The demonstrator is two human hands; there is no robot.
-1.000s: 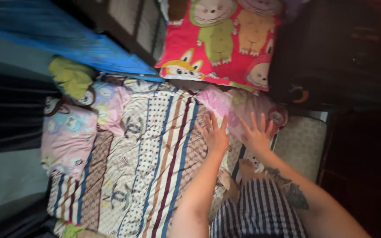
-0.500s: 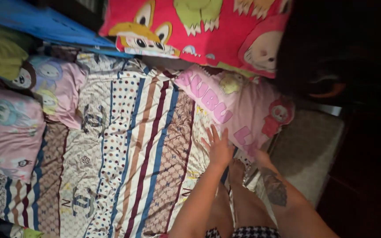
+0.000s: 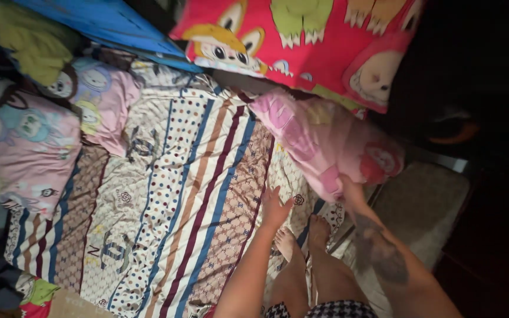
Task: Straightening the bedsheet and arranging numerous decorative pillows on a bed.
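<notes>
The pink pillow [image 3: 325, 141] lies at the far right of the bed, tilted across the corner of the striped, dotted bedsheet [image 3: 172, 194], just below the big red cartoon-print blanket [image 3: 319, 41]. The right hand [image 3: 351, 188] is at the pillow's near edge, its fingers hidden under or behind the pink fabric, so I cannot tell whether it is clamped on the pillow or only pressed against it. The left hand [image 3: 275, 209] lies flat on the sheet, fingers spread and holding nothing, near the pillow but not touching it.

A second ago both hands lay side by side, palms down on the pillow's near end. Since then the left has dropped back onto the sheet and the right has slid to the pillow's lower corner, while the view has swung closer over the bed. That suggests the smoothing of the pillow is giving way to work on the sheet beside it.

The person's bare feet [image 3: 301, 235] stand at the bed's near edge. At the far left lie two more pale pink cartoon pillows [image 3: 30, 147] and a yellow-green cloth [image 3: 30, 41]; a blue sheet [image 3: 107, 20] hangs at the far side.
</notes>
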